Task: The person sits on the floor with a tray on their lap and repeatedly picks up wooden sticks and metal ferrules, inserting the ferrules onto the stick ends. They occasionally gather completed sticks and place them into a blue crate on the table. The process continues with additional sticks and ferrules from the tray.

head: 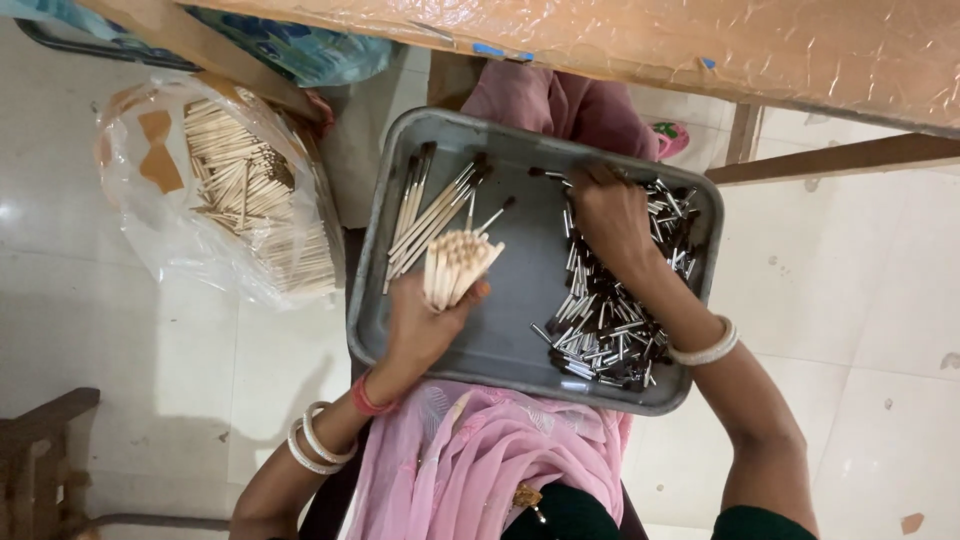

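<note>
A grey metal tray [520, 330] rests on my lap. My left hand [425, 320] grips a fanned bundle of pale wooden sticks [456, 266] over the tray's left half. Beside the bundle lie several finished brushes [430, 212] with wooden handles and dark tips. My right hand [610, 215] reaches into a heap of small silver ferrules with dark bristle tips [610, 330] on the tray's right half, fingers curled down among them at the far rim. What the fingers pinch is hidden.
A clear plastic bag [215, 190] full of more wooden sticks sits on the tiled floor at left. A table edge covered in orange plastic film [650, 40] spans the top. A dark wooden chair part [40, 450] is at bottom left.
</note>
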